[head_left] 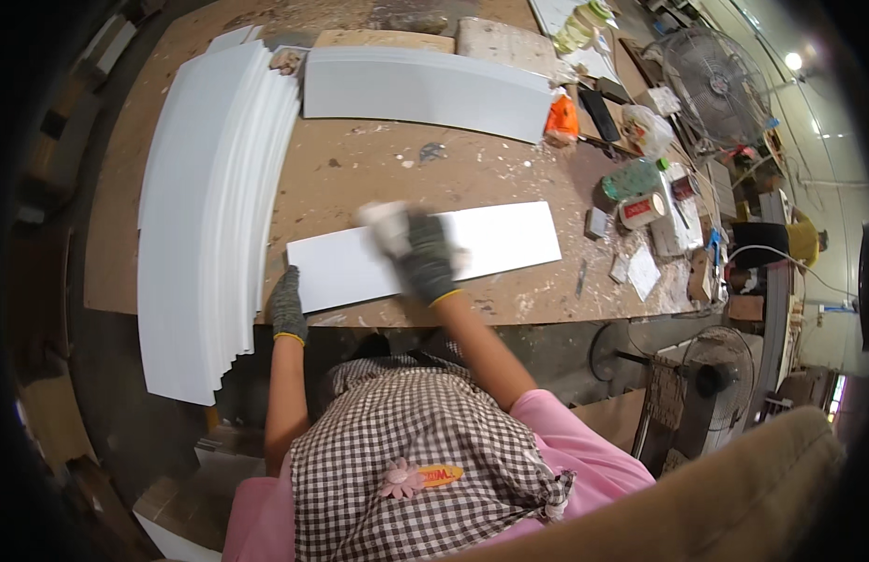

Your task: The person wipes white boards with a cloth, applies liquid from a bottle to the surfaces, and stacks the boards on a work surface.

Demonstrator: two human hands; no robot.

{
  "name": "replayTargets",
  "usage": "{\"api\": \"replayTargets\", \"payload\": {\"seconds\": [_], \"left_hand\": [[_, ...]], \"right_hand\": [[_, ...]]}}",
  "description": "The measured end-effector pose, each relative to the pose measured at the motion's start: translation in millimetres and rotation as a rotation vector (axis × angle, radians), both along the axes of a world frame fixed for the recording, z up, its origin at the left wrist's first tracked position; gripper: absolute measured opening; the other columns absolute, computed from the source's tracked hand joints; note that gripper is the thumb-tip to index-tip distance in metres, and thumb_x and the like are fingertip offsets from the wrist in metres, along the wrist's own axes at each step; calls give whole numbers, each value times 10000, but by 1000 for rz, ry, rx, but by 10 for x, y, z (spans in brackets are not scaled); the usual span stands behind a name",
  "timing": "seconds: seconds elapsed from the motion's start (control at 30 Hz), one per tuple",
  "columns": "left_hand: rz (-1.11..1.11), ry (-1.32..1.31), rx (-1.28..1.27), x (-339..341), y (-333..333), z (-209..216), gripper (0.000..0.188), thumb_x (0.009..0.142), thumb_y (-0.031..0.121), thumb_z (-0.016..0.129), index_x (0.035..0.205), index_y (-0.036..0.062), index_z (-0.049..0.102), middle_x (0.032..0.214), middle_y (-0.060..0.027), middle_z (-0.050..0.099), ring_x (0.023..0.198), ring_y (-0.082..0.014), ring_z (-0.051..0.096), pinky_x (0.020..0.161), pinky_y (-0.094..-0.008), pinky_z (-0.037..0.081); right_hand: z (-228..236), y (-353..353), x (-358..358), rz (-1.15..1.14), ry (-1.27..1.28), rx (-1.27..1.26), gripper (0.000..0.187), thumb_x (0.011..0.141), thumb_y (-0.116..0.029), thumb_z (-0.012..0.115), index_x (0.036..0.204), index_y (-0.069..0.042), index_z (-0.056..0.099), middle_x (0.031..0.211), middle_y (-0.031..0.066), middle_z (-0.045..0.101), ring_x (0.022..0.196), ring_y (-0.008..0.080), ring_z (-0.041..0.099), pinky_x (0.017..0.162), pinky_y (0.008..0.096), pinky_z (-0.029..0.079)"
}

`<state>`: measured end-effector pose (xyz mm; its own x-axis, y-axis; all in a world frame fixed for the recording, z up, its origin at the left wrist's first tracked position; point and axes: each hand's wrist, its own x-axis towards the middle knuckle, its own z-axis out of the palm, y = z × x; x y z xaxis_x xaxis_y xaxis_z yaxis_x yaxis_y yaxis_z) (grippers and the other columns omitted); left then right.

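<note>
A white board (509, 236) lies flat along the near side of the brown worktable. My left hand (287, 304), in a dark grey knitted glove with a yellow cuff, grips its left end at the near corner. Over the middle of the board is my right hand (426, 258), gloved the same way and smeared by motion. It is closed on a whitish cloth or pad (384, 223), too blurred to name exactly, which appears to touch the board's face. The fingertips of the right hand are blurred.
A tall stack of long white boards (195, 206) overhangs the table's near edge at left. More white boards (425, 89) lie at the back. On the right are a green bottle (631, 178), a cup (641, 211), an orange packet (562, 119) and a fan (713, 84). Another person (804, 244) is far right.
</note>
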<state>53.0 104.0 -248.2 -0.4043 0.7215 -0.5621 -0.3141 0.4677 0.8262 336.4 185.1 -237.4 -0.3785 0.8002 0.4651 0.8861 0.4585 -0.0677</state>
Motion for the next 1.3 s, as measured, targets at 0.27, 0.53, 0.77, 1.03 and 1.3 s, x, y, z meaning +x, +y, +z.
{"api": "replayTargets", "payload": {"seconds": [0.27, 0.53, 0.77, 1.03, 1.3], "left_hand": [[8, 234, -193, -30, 88, -140, 542, 953, 415, 475, 1250, -30, 563, 1236, -143, 603, 1093, -225, 569, 968, -321, 415], [176, 30, 28, 24, 44, -84, 490, 941, 370, 518, 1238, -14, 578, 1180, -100, 617, 1055, -215, 586, 931, -323, 447], [192, 69, -44, 3, 27, 84, 521, 933, 386, 532, 1272, -9, 553, 1196, -110, 605, 1031, -236, 593, 921, -338, 455], [211, 89, -55, 71, 27, 172, 544, 924, 391, 556, 1275, -25, 547, 1201, -116, 603, 1042, -242, 588, 928, -337, 454], [237, 71, -53, 10, 9, 67, 560, 888, 400, 612, 1261, -15, 562, 1202, -114, 606, 1039, -248, 591, 913, -356, 465]], "right_hand": [[279, 113, 1256, -221, 174, -177, 601, 788, -482, 641, 1136, -1, 542, 1144, 209, 529, 1075, 387, 486, 979, 459, 345], [514, 1158, 2732, -433, 716, -104, 829, 741, -515, 706, 1342, -9, 444, 1165, 286, 563, 1132, 423, 508, 1015, 442, 372], [793, 289, 3107, -865, 430, -539, 375, 773, -351, 668, 1053, -102, 694, 1049, 172, 664, 1002, 347, 611, 912, 405, 471], [547, 287, 3222, -967, 222, -239, 623, 740, -413, 688, 1228, -41, 580, 1135, 259, 599, 1066, 396, 573, 943, 427, 447], [614, 217, 4033, -1091, 174, -293, 521, 746, -423, 701, 1175, -140, 619, 1093, 179, 621, 1048, 334, 589, 872, 441, 482]]}}
